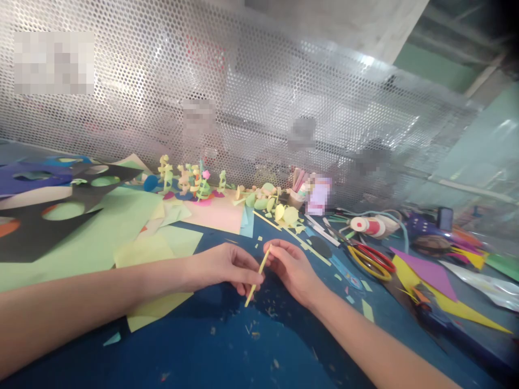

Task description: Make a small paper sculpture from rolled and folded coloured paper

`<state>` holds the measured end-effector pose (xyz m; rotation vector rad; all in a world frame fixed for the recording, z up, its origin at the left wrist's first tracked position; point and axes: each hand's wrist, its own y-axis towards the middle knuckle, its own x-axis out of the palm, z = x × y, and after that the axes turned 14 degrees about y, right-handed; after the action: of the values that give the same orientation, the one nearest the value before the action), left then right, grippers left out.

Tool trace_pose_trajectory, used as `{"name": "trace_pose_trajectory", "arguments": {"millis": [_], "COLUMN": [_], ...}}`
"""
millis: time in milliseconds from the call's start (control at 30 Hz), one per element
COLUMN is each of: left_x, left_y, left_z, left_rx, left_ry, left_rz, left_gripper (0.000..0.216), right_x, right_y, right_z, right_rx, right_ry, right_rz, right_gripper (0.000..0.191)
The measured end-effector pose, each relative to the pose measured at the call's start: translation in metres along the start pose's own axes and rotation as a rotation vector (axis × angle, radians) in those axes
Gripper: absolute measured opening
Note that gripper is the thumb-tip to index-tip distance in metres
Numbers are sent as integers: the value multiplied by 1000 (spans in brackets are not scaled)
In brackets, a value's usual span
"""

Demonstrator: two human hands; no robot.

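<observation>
A thin yellow paper strip (258, 276) slants between my two hands above the blue table (227, 346). My left hand (229, 268) pinches it near its lower end, thumb against the fingers. At the strip's upper end, my right hand (290, 266) grips it between thumb and fingertips. Below the hands, small paper scraps dot the tabletop. Beyond them lie round yellow paper pieces (288, 214) and a long yellow strip (292, 237). Small paper flower stands (200, 183) are upright at the back.
Green paper sheets (130, 216) and black cut-out card (52, 232) cover the left side. On the right lie red and yellow scissors (371, 262), a thread spool (367, 226), purple paper (425, 273) and a dark blue tool (458, 329). A perforated metal panel (251, 97) stands behind the table.
</observation>
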<state>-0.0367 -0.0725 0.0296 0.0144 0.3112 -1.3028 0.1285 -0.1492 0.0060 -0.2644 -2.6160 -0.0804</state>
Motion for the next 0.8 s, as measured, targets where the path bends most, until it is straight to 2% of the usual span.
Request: {"name": "trace_pose_trajectory", "arguments": {"millis": [167,467,800], "left_x": [-2,-14,-14], "left_y": [0,2,5], "left_z": [-1,-6,-12], "left_rx": [7,-27,-10], "left_ry": [-14,-167,-264], "left_rz": [-15,-144,-44], "left_gripper": [23,22,19], "right_x": [-1,1,-2], "right_y": [1,0,3], "right_z": [1,-1,1], "right_rx": [1,-4,-21], "right_ry": [-23,0,45], "right_rz": [-14,-44,-77], "right_gripper": [12,13,14]}}
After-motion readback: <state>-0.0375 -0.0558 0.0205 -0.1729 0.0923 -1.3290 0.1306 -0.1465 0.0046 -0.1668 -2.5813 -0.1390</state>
